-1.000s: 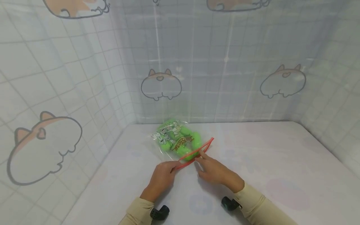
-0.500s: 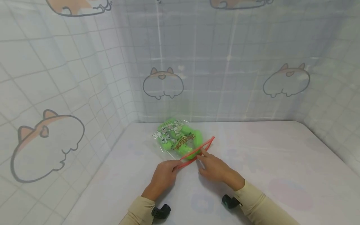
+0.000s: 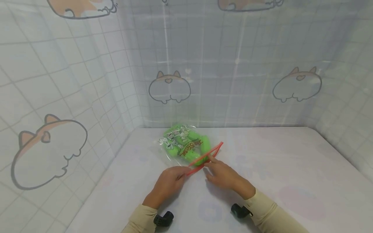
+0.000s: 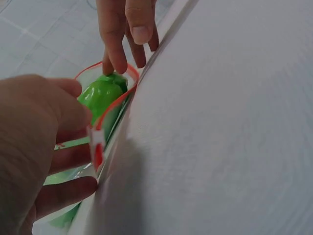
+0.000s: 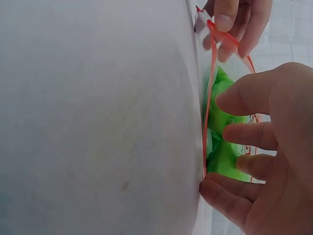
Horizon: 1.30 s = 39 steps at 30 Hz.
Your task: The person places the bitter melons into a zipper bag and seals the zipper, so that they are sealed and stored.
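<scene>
A clear zip bag [image 3: 190,148] with cartoon print lies on the table, its red-edged mouth [image 3: 220,145] facing me and spread apart. Inside it sits a glossy, bright green, lumpy thing [image 3: 205,142], roughly ring-shaped; its kind is unclear. My left hand [image 3: 170,181] pinches the near left corner of the mouth between thumb and fingers. At the right part of the opening is my right hand [image 3: 224,176], its fingertips at the red edge. The right wrist view shows that hand [image 5: 286,115] with fingers apart, next to the green thing [image 5: 227,152]; firm contact is hard to judge.
The white table [image 3: 268,155] stretches right of the bag. A pale gridded curtain [image 3: 233,81] with dog drawings encloses the back and both sides. A dark wrist camera [image 3: 163,219] hangs by each sleeve.
Both hands stay at the bag's mouth. The left hand has shifted very slightly to the right with its corner; otherwise the bag and right hand hold nearly still.
</scene>
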Each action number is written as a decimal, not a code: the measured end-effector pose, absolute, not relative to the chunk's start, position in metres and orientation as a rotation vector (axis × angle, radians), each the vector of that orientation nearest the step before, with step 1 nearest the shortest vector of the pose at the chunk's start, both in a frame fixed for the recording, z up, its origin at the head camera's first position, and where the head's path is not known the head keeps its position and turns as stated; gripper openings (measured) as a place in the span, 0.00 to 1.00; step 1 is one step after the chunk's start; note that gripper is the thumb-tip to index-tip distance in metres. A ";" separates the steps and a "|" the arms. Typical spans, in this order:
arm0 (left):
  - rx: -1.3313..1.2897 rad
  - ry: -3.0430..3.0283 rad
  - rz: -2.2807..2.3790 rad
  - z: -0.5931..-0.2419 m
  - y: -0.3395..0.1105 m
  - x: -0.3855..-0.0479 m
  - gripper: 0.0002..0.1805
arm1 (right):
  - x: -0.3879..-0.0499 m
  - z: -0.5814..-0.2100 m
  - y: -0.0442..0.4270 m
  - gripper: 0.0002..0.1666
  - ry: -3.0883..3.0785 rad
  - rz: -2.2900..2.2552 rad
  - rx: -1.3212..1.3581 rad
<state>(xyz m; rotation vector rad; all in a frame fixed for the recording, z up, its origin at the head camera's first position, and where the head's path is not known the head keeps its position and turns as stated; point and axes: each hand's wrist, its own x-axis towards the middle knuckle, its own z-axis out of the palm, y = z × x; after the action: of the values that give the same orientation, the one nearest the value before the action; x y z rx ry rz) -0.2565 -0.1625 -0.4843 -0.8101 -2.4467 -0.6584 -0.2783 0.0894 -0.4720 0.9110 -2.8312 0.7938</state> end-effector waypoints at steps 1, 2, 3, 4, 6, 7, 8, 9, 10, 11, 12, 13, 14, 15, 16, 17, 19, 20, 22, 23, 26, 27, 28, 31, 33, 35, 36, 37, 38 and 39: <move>-0.816 -2.459 -0.657 -0.483 -0.163 -0.256 0.13 | -0.278 -0.472 0.089 0.24 -2.836 0.786 0.904; -0.818 -2.471 -0.655 -0.483 -0.163 -0.255 0.13 | -0.278 -0.471 0.089 0.24 -2.841 0.780 0.896; -0.815 -2.481 -0.655 -0.482 -0.164 -0.255 0.14 | -0.278 -0.471 0.089 0.24 -2.843 0.774 0.889; -0.808 -2.494 -0.652 -0.481 -0.164 -0.254 0.15 | -0.278 -0.470 0.089 0.24 -2.850 0.773 0.879; -0.786 -2.514 -0.636 -0.480 -0.165 -0.253 0.16 | -0.277 -0.469 0.089 0.24 -2.856 0.774 0.861; -0.773 -2.521 -0.620 -0.479 -0.165 -0.252 0.17 | -0.277 -0.469 0.089 0.24 -2.852 0.771 0.858; -0.759 -2.527 -0.602 -0.479 -0.166 -0.252 0.17 | -0.277 -0.469 0.089 0.23 -2.846 0.770 0.856; -0.749 -2.525 -0.580 -0.479 -0.167 -0.251 0.17 | -0.277 -0.469 0.089 0.23 -2.834 0.769 0.857; -0.740 -2.523 -0.556 -0.478 -0.167 -0.251 0.17 | -0.277 -0.469 0.089 0.22 -2.813 0.771 0.864; -0.731 -2.519 -0.530 -0.478 -0.168 -0.251 0.16 | -0.277 -0.469 0.090 0.21 -2.791 0.770 0.870; -0.721 -2.514 -0.509 -0.478 -0.169 -0.251 0.15 | -0.277 -0.469 0.090 0.21 -2.769 0.771 0.875; -0.709 -2.511 -0.498 -0.478 -0.170 -0.252 0.15 | -0.277 -0.469 0.091 0.20 -2.745 0.774 0.881; -0.699 -2.511 -0.489 -0.477 -0.170 -0.252 0.14 | -0.277 -0.469 0.091 0.19 -2.729 0.781 0.883; -0.690 -2.513 -0.479 -0.477 -0.171 -0.253 0.12 | -0.277 -0.469 0.092 0.19 -2.711 0.790 0.888; -0.682 -2.522 -0.475 -0.477 -0.172 -0.253 0.11 | -0.277 -0.470 0.093 0.18 -2.697 0.799 0.892; -0.677 -2.533 -0.470 -0.477 -0.172 -0.254 0.10 | -0.277 -0.470 0.093 0.18 -2.689 0.806 0.891; -0.672 -2.567 -0.455 -0.477 -0.173 -0.255 0.07 | -0.277 -0.470 0.094 0.17 -2.672 0.832 0.897; -0.677 -2.584 -0.440 -0.477 -0.173 -0.256 0.05 | -0.276 -0.470 0.095 0.17 -2.669 0.845 0.897; -0.693 -2.618 -0.413 -0.476 -0.174 -0.257 0.03 | -0.276 -0.469 0.095 0.16 -2.651 0.867 0.908; -0.704 -2.631 -0.397 -0.476 -0.175 -0.257 0.03 | -0.276 -0.468 0.095 0.16 -2.648 0.882 0.913; -0.739 -2.648 -0.373 -0.475 -0.177 -0.257 0.03 | -0.276 -0.466 0.094 0.15 -2.647 0.917 0.938; -0.748 -2.652 -0.374 -0.475 -0.177 -0.256 0.03 | -0.275 -0.465 0.093 0.15 -2.647 0.930 0.947; -0.756 -2.653 -0.373 -0.475 -0.178 -0.256 0.03 | -0.275 -0.465 0.092 0.15 -2.653 0.951 0.949; -0.760 -2.671 -0.388 -0.475 -0.179 -0.257 0.04 | -0.273 -0.465 0.089 0.14 -2.655 1.018 0.967; -0.743 -2.697 -0.401 -0.476 -0.179 -0.257 0.05 | -0.271 -0.466 0.087 0.13 -2.651 1.044 0.982; -0.724 -2.718 -0.418 -0.478 -0.180 -0.257 0.06 | -0.269 -0.467 0.084 0.12 -2.645 1.061 1.003; -0.718 -2.727 -0.424 -0.479 -0.180 -0.257 0.06 | -0.269 -0.468 0.083 0.12 -2.643 1.065 1.014; -0.712 -2.733 -0.434 -0.479 -0.180 -0.258 0.06 | -0.268 -0.468 0.081 0.12 -2.633 1.071 1.026; -0.708 -2.737 -0.441 -0.480 -0.180 -0.258 0.07 | -0.268 -0.468 0.080 0.12 -2.624 1.077 1.033; -0.708 -2.738 -0.448 -0.480 -0.180 -0.258 0.07 | -0.267 -0.467 0.078 0.11 -2.613 1.088 1.038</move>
<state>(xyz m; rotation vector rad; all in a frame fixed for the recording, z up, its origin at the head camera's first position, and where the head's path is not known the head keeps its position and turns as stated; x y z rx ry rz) -0.2580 -0.1800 -0.4800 -0.7082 -2.7383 -0.4478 -0.2673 0.0783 -0.4672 1.0380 -2.6129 1.0883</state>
